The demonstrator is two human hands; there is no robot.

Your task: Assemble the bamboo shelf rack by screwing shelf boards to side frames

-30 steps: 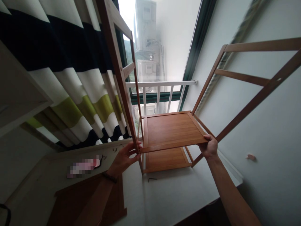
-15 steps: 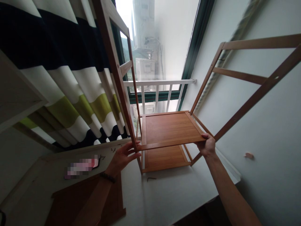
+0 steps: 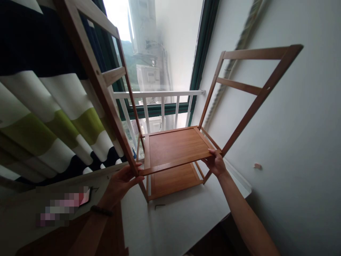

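Note:
A wooden shelf rack stands on a white table (image 3: 186,220) in front of a window. Its left side frame (image 3: 90,67) and right side frame (image 3: 253,89) rise tall on either side. A bamboo shelf board (image 3: 176,145) lies level between them, above a lower shelf (image 3: 173,179). My left hand (image 3: 119,183) grips the board's front left corner against the left post. My right hand (image 3: 216,163) holds the front right corner, with its thumb on top, next to the right post.
A small hex key (image 3: 159,205) lies on the table in front of the rack. A brown wooden panel (image 3: 80,238) lies at the lower left. A striped curtain (image 3: 45,121) hangs left, a white railing (image 3: 160,94) crosses the window, and a white wall (image 3: 301,149) stands right.
The view has swung right and up, so the rack and both hands sit further left in the picture. Both hands keep their hold on the shelf board's front corners.

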